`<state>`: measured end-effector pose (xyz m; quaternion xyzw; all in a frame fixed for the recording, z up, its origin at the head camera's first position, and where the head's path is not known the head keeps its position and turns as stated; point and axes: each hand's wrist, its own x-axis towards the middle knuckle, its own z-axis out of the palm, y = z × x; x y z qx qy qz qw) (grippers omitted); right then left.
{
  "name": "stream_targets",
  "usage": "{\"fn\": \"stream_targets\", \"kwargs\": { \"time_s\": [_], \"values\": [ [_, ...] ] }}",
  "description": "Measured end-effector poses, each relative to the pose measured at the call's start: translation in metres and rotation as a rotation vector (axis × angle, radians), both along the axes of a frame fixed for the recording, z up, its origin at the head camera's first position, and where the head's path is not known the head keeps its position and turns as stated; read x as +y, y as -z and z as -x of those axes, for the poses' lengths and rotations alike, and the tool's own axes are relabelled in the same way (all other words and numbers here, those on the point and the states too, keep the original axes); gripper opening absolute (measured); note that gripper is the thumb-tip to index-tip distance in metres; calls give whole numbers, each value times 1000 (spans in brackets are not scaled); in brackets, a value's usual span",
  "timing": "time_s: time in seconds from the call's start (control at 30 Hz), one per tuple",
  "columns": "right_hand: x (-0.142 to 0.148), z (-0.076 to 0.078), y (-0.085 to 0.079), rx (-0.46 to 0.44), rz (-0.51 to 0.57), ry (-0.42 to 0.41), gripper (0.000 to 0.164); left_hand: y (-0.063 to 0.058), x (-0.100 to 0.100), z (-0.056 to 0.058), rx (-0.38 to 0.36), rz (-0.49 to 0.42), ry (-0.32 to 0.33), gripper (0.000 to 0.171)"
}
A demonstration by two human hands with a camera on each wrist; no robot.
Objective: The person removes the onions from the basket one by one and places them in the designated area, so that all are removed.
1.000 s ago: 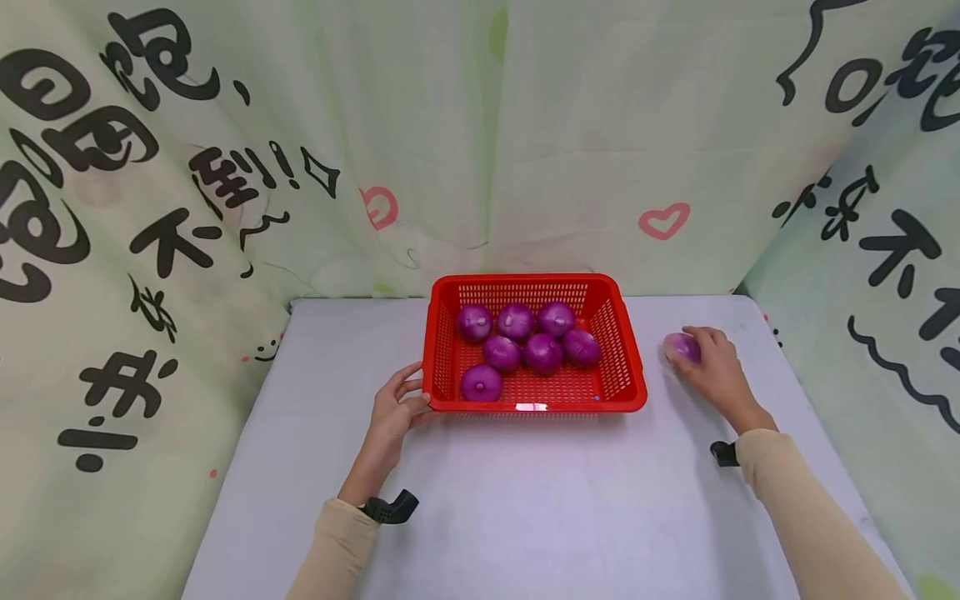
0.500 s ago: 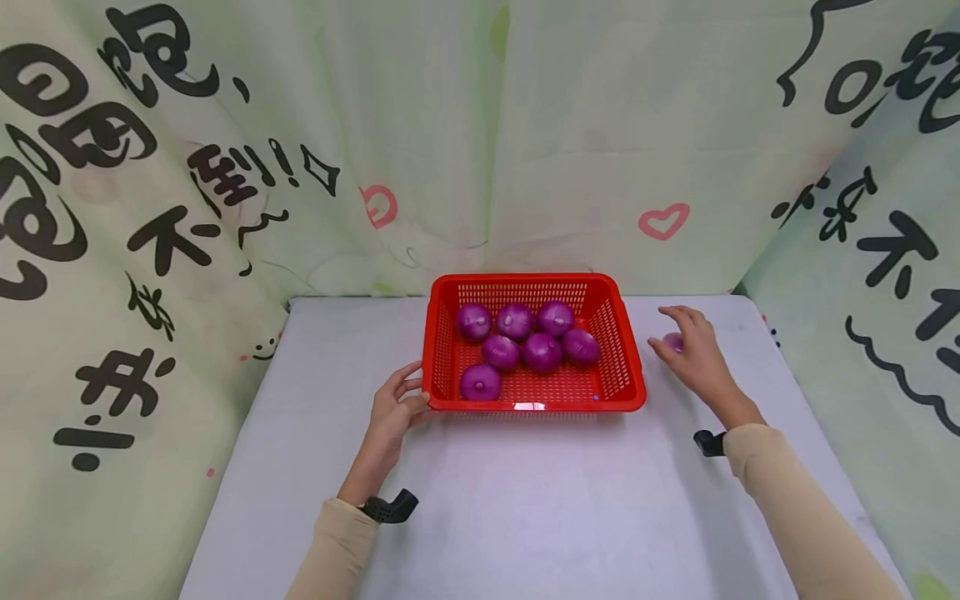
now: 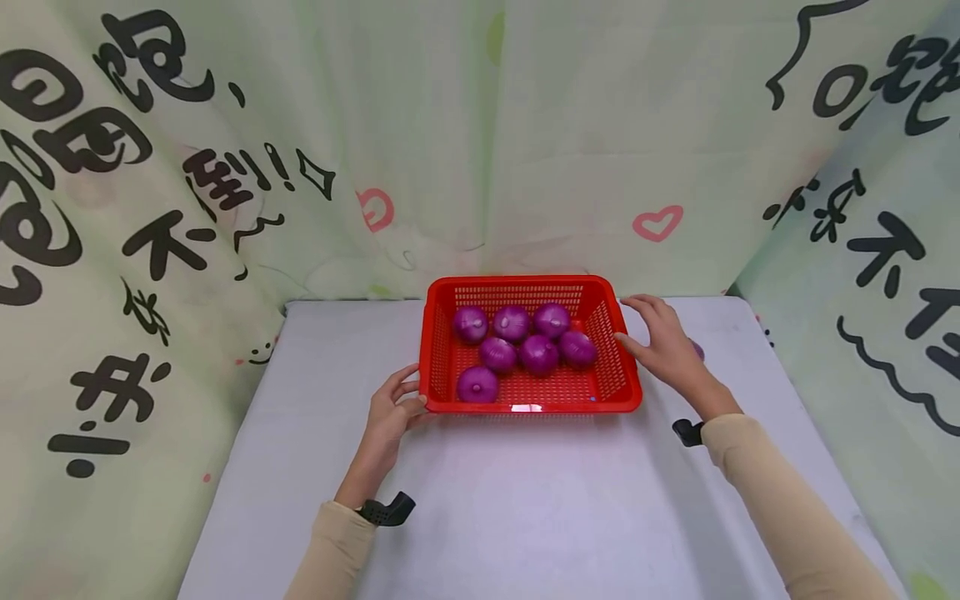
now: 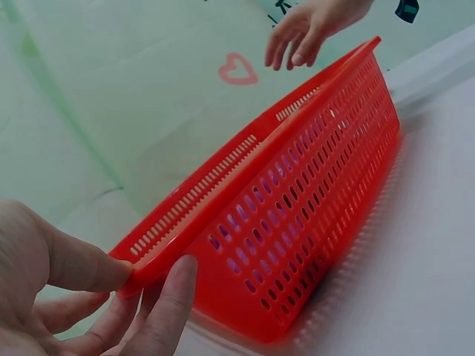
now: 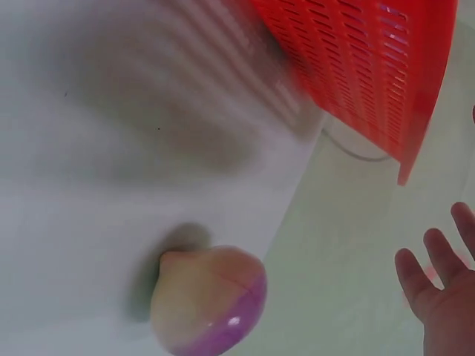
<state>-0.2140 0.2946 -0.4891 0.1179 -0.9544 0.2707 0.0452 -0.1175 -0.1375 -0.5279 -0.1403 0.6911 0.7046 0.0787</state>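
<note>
A red plastic basket [image 3: 536,406] with slotted walls holds several purple onions [image 3: 539,354]. At its front left corner my left hand [image 3: 390,417] grips the rim, thumb on top and fingers against the outer wall, as the left wrist view shows. My right hand [image 3: 671,350] is beside the basket's right rim, fingers spread and holding nothing. The left wrist view has this right hand [image 4: 315,30] above the rim and apart from it. A loose onion [image 5: 211,300], part pale and part purple, lies on the table, mostly hidden behind the right hand in the head view.
The basket stands near the back edge of a white-covered table [image 3: 517,508]. A pale green curtain [image 3: 570,150] with dark lettering hangs behind and along both sides. Each wrist carries a black strap device [image 3: 386,509].
My right hand has let go of the loose onion and moved left to the basket's right rim, its fingers spreading. The left hand stays on the basket.
</note>
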Motion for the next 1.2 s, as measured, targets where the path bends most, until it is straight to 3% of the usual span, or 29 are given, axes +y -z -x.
{"fn": "stream_targets", "kwargs": {
  "time_s": [0.63,0.9,1.2],
  "values": [
    [-33,18,6,-68,-127,-187,69,-1,0,2,-16,11,-7,60],
    [-37,19,10,-22,-268,-299,71,-1,0,0,-19,20,-16,59],
    [-42,19,14,-70,-320,-367,73,1,1,0,-11,13,-17,59]
  ]
}}
